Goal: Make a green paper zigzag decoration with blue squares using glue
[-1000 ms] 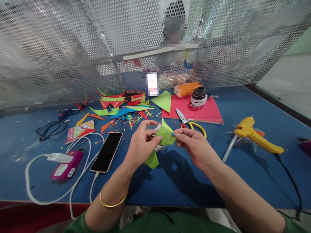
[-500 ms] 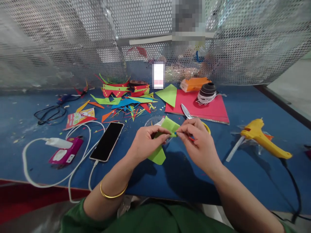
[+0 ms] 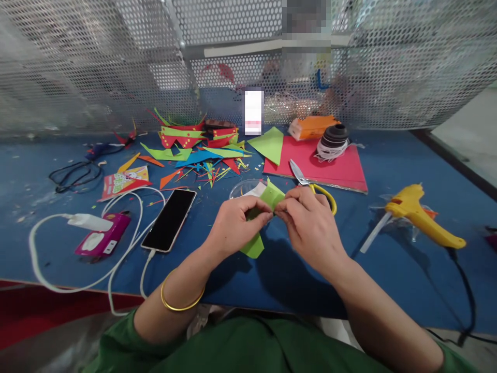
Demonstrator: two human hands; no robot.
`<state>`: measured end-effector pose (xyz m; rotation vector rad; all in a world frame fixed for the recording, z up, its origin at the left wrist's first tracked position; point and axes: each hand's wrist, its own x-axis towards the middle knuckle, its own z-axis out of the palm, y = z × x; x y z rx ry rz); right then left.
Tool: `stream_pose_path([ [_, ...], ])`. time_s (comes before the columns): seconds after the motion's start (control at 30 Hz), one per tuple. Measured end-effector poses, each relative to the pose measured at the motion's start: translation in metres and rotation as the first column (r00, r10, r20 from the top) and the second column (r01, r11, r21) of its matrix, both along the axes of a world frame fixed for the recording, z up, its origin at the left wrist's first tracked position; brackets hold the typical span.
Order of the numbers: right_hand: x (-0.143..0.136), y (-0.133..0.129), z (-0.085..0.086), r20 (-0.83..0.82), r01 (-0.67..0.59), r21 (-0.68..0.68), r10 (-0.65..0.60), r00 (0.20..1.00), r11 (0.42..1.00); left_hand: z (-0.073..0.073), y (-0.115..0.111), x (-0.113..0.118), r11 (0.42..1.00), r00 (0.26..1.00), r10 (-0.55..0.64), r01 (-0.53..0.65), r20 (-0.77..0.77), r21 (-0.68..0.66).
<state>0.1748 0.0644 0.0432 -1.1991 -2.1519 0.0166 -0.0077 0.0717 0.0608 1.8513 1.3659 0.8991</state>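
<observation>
My left hand (image 3: pixel 237 224) pinches a cut piece of bright green craft paper (image 3: pixel 272 194), which shows above and below the fingers. My right hand (image 3: pixel 311 217) is closed, its thumb and fingertips pressed together on the right edge of that green piece, touching the left fingertips. Whatever small bit sits between the right fingertips is hidden. Behind the hands lies a clear round dish (image 3: pixel 234 190) with a white piece in it. Scissors (image 3: pixel 326 196) with yellow handles lie just beyond my right hand, partly covered by it.
Right: a yellow glue gun (image 3: pixel 423 213) with cord. Farther back: red sheets (image 3: pixel 295 155), a black spool (image 3: pixel 334 135), an orange box (image 3: pixel 313 127). Left: a phone (image 3: pixel 170 220), a white cable (image 3: pixel 34 259), a purple box (image 3: pixel 101 239), paper scraps (image 3: pixel 202 157) and paper masks (image 3: pixel 180 137).
My right fingertips have moved left onto the green paper's edge; the small blue bit seen in them before is now hidden. The camera view has shifted slightly.
</observation>
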Motion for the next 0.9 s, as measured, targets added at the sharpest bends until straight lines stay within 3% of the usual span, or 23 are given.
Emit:
stream_pose_path([
  [0.13, 0.0014, -0.0007, -0.0006, -0.192, 0.005, -0.077, -0.020, 0.981, 0.997, -0.0018, 0.0007, 0.0005, 1.000, 0.998, 0.004, -0.003, 0.060, -0.024],
  [0.23, 0.0029, -0.0007, 0.0007, -0.389, 0.021, -0.202, -0.100, 0.916, 0.979, -0.0024, 0.0011, 0.0006, 0.996, 0.985, 0.029, -0.014, 0.169, -0.085],
  [0.37, 0.0029, -0.0002, 0.0038, -0.523, -0.062, -0.347, -0.139, 0.841, 0.936, -0.0016, 0.0005, 0.0007, 0.996, 0.978, 0.037, -0.019, 0.203, -0.091],
  [0.9, 0.0014, 0.0004, 0.0038, -0.510, -0.093, -0.365, -0.116, 0.852, 0.926, -0.0006, -0.0005, 0.0016, 0.999, 0.986, -0.008, 0.014, 0.164, -0.039],
])
